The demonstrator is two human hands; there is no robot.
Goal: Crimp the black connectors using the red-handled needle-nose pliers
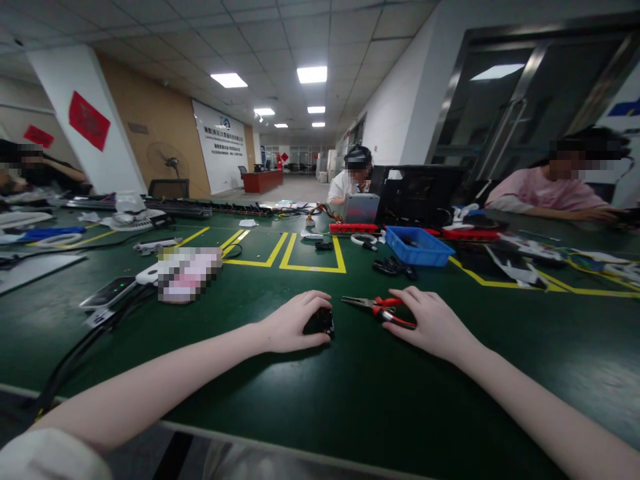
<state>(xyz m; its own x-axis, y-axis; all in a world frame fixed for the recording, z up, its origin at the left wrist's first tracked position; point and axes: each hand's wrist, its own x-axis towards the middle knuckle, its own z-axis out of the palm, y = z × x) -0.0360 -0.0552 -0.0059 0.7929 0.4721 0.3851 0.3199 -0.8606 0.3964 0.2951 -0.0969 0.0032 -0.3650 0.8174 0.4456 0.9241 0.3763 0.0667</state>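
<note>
My left hand curls around a small black part low over the green table, thumb on the near side and fingers on the far side. Most of that part hides behind the hand, so its exact kind is unclear. To the right, my right hand holds long-nose pliers by their red and black handles. The handles are spread apart, and the jaws point left toward the black part without touching it. Thumb and fingers lie along the two handles.
Beyond my hands are yellow tape outlines, a blue bin and black cable pieces. On the left lie a power bank, a pinkish blurred item and thick black cables. Co-workers sit across the table.
</note>
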